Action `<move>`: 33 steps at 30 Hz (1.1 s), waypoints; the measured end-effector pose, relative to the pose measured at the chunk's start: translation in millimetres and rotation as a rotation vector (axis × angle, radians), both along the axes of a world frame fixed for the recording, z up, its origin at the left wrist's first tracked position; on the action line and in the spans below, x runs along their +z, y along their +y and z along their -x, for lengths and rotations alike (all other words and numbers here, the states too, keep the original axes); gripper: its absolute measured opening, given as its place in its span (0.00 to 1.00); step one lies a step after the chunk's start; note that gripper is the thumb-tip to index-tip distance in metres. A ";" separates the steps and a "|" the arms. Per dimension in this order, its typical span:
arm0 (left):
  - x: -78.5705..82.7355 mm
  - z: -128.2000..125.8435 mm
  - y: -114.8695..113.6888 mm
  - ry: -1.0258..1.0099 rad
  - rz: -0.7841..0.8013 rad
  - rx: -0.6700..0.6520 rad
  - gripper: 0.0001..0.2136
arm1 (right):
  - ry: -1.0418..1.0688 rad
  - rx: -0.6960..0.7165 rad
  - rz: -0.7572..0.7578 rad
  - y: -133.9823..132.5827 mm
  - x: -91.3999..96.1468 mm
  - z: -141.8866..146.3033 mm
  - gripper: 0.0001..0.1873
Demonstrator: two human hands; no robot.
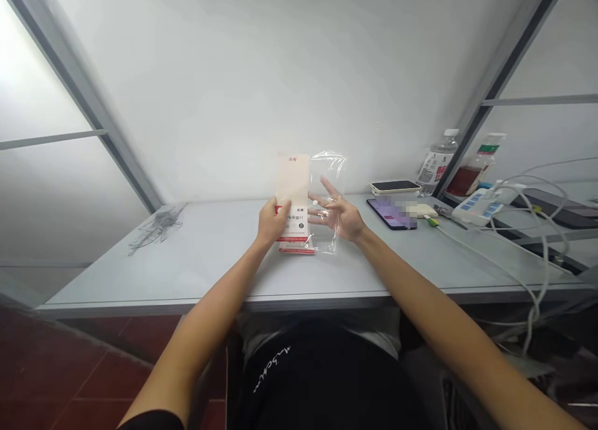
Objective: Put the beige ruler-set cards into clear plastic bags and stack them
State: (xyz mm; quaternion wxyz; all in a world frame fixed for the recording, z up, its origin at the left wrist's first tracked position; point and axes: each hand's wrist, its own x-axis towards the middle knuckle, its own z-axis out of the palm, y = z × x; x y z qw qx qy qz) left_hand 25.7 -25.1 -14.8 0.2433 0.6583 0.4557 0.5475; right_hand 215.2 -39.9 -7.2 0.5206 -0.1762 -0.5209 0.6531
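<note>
My left hand [273, 222] is closed on a flat cream packet [293, 179] with a white and red printed label, its thumb across the front. A second red-edged printed piece [299, 250] shows just below the packet's lower edge. Beside it, my right hand [343, 217] holds a clear plastic bag [327, 167], thumb on the near side. The other fingers are spread and show through the film. Bag and packet are upright above the desk, side by side. Whether the bag's edge touches the packet I cannot tell.
Dark scribbled marks [156, 227] cover the desk's [210, 249] left end. On the right lie a purple-screened phone [390, 215], another phone [396, 186], a power strip [481, 205] and white cables [544, 262]. Behind stand a clear bottle [436, 165] and a bottle with red liquid [474, 168].
</note>
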 end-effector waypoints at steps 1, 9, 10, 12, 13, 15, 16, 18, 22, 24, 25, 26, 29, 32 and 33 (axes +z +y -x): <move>0.0 0.0 -0.1 0.000 -0.002 0.012 0.14 | -0.001 -0.005 0.002 -0.8 0.7 0.2 0.34; 1.3 -3.5 -5.0 0.018 0.011 0.028 0.15 | 0.004 -0.010 0.033 -3.3 2.5 2.2 0.36; 1.2 -4.0 -5.3 0.017 0.018 0.026 0.15 | 0.001 -0.011 0.028 -3.3 2.6 2.5 0.37; 1.1 -4.5 -5.7 0.011 0.027 0.036 0.15 | -0.002 -0.014 0.014 -3.4 3.0 2.8 0.38; 1.1 -4.7 -5.9 0.009 0.026 0.049 0.15 | -0.002 -0.016 0.011 -3.6 3.4 2.9 0.37; 1.3 -4.6 -6.4 0.008 0.012 0.086 0.15 | -0.009 -0.024 0.016 -4.2 4.2 2.8 0.37; 1.4 -4.5 -6.7 0.011 0.002 0.105 0.15 | -0.017 -0.029 0.022 -4.4 4.4 2.7 0.37; 1.6 -4.3 -7.1 0.023 -0.017 0.144 0.15 | -0.037 -0.032 0.038 -4.7 4.6 2.5 0.36; 0.3 -4.2 -5.8 -0.011 -0.021 0.136 0.16 | -0.038 -0.001 0.072 -4.0 2.9 2.7 0.35; -0.9 -4.5 -4.0 -0.092 0.013 0.070 0.15 | -0.017 0.028 0.077 -3.6 1.8 3.2 0.34; -1.3 -4.8 -3.1 -0.130 0.033 0.041 0.15 | -0.005 0.043 0.071 -3.6 1.4 3.5 0.33; -1.6 -5.1 -2.2 -0.159 0.048 0.018 0.15 | 0.007 0.055 0.061 -3.7 1.2 3.9 0.32; -1.3 -6.5 -0.9 -0.203 0.079 -0.017 0.17 | 0.012 0.068 0.032 -4.5 1.0 5.2 0.30; 0.2 -8.2 -2.1 -0.295 0.119 -0.076 0.17 | -0.033 0.039 0.029 -5.4 1.2 6.7 0.32; 0.7 -8.5 -2.7 -0.313 0.126 -0.089 0.17 | -0.054 0.028 0.030 -5.8 1.3 7.2 0.32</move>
